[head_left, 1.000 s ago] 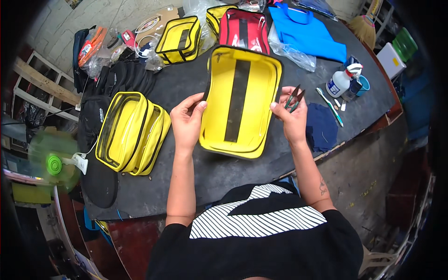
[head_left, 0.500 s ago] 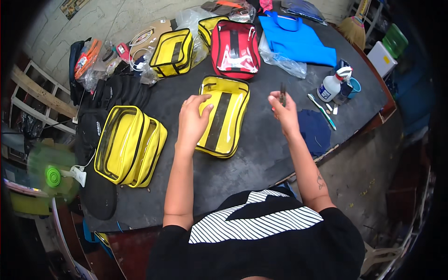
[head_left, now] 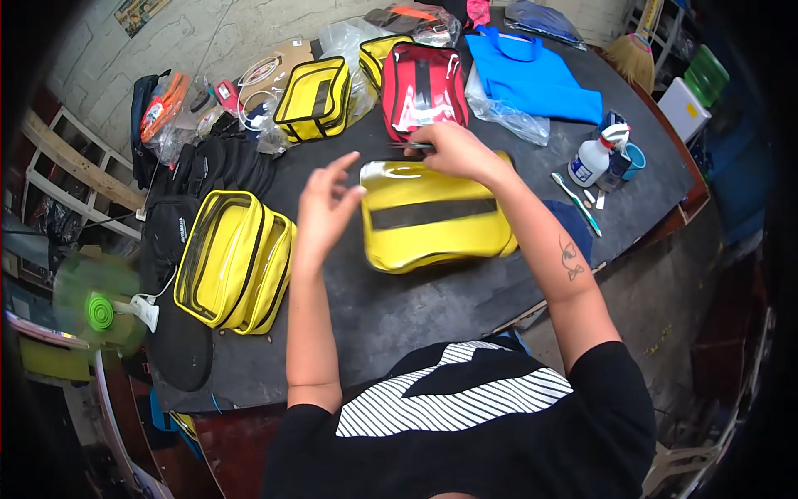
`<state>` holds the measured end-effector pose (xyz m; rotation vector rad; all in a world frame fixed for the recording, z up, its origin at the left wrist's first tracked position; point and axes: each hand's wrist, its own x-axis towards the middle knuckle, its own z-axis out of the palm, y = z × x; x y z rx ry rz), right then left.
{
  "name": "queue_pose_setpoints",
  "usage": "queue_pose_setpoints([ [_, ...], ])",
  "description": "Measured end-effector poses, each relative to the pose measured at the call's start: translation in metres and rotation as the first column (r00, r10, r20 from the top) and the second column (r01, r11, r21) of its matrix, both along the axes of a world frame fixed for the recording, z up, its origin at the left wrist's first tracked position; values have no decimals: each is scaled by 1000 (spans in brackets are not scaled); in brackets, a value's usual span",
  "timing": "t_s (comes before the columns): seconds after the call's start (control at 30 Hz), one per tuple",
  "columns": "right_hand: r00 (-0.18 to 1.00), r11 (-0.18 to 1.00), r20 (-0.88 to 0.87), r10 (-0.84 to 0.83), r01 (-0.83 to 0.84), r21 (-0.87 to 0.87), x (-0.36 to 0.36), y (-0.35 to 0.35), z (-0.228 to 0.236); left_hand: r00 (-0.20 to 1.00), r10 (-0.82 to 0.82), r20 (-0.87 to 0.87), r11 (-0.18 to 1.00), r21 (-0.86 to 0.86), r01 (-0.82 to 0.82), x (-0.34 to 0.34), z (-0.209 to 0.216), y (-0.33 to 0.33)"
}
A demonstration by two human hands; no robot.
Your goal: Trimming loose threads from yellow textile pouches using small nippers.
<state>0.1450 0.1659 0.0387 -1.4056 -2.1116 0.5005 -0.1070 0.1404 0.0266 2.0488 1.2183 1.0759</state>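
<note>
A yellow pouch [head_left: 432, 239] with clear plastic panels and a black centre strip lies crosswise on the dark table, slightly blurred. My left hand [head_left: 322, 208] hovers by its left end, fingers apart and holding nothing. Over the pouch's far edge, my right hand [head_left: 455, 151] is closed around small dark thread snips [head_left: 423, 146], whose blades point left. That hand and forearm cover part of the pouch's far right side. Just beyond stands a red pouch [head_left: 426, 87] with a clear front.
Two yellow pouches [head_left: 233, 262] stand together at left, beside a spinning fan [head_left: 100, 312]. More yellow pouches [head_left: 314, 98] and a blue bag [head_left: 536, 79] lie at the back. A spray bottle [head_left: 590, 160] and toothbrush [head_left: 576, 204] are at right.
The yellow pouch has turned from lengthwise to crosswise. My right hand has moved left over its far edge with the snips; my left hand has shifted slightly left, off the pouch.
</note>
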Motion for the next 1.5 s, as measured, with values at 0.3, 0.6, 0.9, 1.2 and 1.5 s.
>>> queue_pose_setpoints([
  [0.3,920,922,-106,-377,383,47,-27,-71,-34,962,117,246,811,-584,50,14,-75,13],
  [0.6,679,679,72,-731,734,-21,19,-127,-42,914,61,402,817,-546,185,34,-48,-12],
  [0.9,686,843,-531,-498,527,-109,14,-117,-63,869,53,491,955,-280,101,41,-51,-52],
  [1.2,639,872,-675,-369,489,-13,-8,-62,-103,809,76,583,954,-280,112,28,-98,-5],
  [1.5,621,857,-680,-389,515,-20,1,-64,-105,869,105,483,963,-268,32,44,-95,-15],
])
